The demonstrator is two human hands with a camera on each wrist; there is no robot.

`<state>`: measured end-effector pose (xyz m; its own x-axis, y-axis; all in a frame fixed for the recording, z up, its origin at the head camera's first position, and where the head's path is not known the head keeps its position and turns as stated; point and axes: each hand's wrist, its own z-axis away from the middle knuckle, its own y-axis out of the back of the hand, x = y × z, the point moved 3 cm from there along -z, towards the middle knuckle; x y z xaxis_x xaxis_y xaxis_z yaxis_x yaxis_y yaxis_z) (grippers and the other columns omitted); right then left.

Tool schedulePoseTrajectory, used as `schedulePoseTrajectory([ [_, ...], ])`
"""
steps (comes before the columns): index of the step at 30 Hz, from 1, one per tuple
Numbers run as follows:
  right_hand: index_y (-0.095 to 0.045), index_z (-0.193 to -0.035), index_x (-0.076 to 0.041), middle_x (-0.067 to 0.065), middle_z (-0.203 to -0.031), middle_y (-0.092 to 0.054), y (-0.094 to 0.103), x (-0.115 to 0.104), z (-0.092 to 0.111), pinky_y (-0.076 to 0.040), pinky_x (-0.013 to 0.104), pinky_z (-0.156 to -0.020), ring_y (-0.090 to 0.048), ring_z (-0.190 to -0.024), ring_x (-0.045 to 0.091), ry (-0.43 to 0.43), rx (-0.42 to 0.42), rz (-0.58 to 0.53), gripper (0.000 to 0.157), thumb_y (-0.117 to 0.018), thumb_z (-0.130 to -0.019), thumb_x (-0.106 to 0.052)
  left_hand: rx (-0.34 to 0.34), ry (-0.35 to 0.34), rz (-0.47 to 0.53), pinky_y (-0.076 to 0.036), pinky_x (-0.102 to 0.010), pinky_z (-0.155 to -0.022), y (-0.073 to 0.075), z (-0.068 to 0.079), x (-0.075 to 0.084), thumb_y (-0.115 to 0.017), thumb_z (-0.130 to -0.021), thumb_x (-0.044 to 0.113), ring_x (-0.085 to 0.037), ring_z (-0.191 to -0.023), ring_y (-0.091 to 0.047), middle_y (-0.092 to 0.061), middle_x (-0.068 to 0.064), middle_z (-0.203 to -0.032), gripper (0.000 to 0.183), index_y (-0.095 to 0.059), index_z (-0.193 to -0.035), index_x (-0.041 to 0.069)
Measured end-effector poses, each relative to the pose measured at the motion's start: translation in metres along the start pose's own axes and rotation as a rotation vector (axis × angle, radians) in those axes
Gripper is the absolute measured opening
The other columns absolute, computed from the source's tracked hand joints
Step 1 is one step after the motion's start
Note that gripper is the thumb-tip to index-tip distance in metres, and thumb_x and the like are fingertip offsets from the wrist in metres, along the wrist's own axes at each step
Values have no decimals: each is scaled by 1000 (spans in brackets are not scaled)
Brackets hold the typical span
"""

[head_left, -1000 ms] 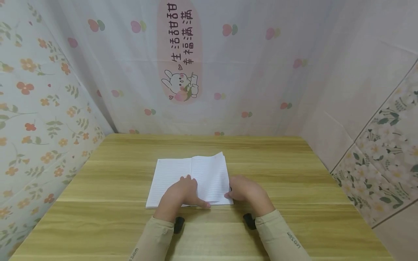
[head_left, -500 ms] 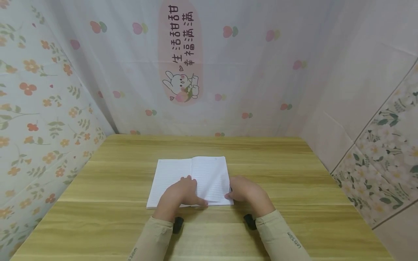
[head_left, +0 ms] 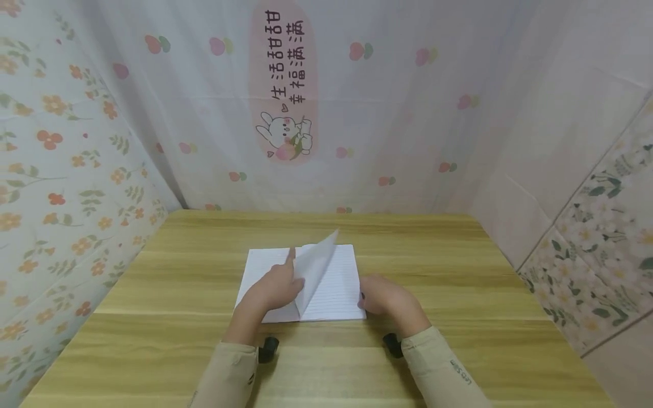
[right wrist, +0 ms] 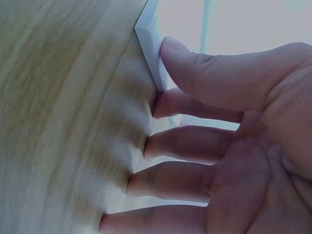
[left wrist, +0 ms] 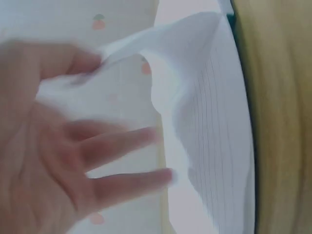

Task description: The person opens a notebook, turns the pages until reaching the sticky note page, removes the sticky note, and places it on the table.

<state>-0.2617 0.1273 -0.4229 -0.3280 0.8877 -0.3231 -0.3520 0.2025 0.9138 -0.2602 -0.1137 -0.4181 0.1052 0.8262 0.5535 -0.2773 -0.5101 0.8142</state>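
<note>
An open notebook with white lined pages lies on the wooden table. Over its left half is my left hand, which pinches a raised page by its edge; the sheet stands up at a slant near the centre fold. In the left wrist view that page bends away from the thumb tip, while other fingers stretch out loosely and blurred. My right hand holds the notebook's right edge. Its thumb lies on top, the index finger is at the edge, and the other fingertips rest on the table.
The wooden table extends around the notebook on all sides. A pale printed curtain hangs at its back edge, with floral cloth on the left and a patterned wall on the right. Black wrist mounts sit under both forearms.
My left hand has moved left and up from the notebook's lower middle, lifting the right-hand page toward the left. A flat lined page beneath now shows. My right hand has stayed at the right edge.
</note>
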Motion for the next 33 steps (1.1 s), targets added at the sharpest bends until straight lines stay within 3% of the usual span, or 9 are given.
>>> schedulePoseTrajectory([
  [3,-58,-87,-4,8,-80,-53,-2,-1,0,-40,34,-69,-49,-76,24,-2,-4,-3,15,-69,-96,1,181,60,68,-56,-45,-69,12,8,-2,-58,-105,22,-31,-72,-65,-71,-33,-113,97,11,-169,1],
  [5,-58,-85,-4,8,-79,-52,-1,0,0,-40,34,-67,-49,-74,24,-13,-4,2,15,-69,-96,1,286,85,6,-61,-57,-82,19,13,-1,-61,-103,15,-44,-103,-72,-60,-37,-141,95,5,-171,4],
  [9,-58,-81,-5,8,-76,-52,-1,0,-1,-37,32,-64,-48,-71,23,-34,-16,10,20,-69,-97,-2,351,71,-339,-28,-90,-110,20,25,6,-65,-97,4,-57,-160,-21,-22,-27,-175,83,-26,-170,17],
  [12,-59,-80,-5,8,-77,-53,-1,0,-1,-37,32,-64,-48,-71,22,-42,-22,19,20,-70,-97,-2,324,-7,-557,-16,-94,-111,12,28,16,-70,-96,6,-52,-165,-11,-28,-17,-176,70,-49,-161,24],
  [16,-59,-78,-5,7,-76,-54,-1,0,-1,-38,33,-65,-49,-71,22,-30,-19,28,22,-72,-95,-2,199,-103,-623,-14,-86,-121,-6,25,32,-68,-99,12,-40,-167,-16,-40,-6,-172,50,-63,-149,20],
  [20,-59,-77,-5,6,-75,-54,-3,0,-1,-40,33,-65,-50,-71,22,-19,-16,34,24,-74,-95,-3,31,-165,-596,-25,-66,-131,-23,19,42,-63,-100,9,-33,-164,-31,-55,-6,-162,43,-67,-143,12],
  [24,-60,-79,-6,7,-77,-56,-5,1,-2,-41,34,-67,-51,-73,22,-35,-19,34,22,-75,-96,-5,-59,-174,-536,-41,-48,-127,-34,16,40,-59,-100,3,-35,-153,-49,-66,-12,-149,37,-69,-136,4],
  [27,-60,-81,-6,7,-77,-56,-5,1,-2,-42,35,-68,-51,-74,23,-40,-22,37,21,-75,-96,-6,-76,-140,-506,-47,-47,-121,-37,17,35,-58,-102,5,-35,-142,-57,-68,-15,-139,31,-69,-131,0],
  [33,-60,-81,-5,7,-77,-56,-3,1,-2,-42,35,-68,-51,-74,23,-41,-23,29,21,-74,-96,-5,-113,-70,-405,-42,-55,-124,-36,16,27,-55,-108,15,-45,-151,-47,-52,-28,-157,41,-59,-141,-8],
])
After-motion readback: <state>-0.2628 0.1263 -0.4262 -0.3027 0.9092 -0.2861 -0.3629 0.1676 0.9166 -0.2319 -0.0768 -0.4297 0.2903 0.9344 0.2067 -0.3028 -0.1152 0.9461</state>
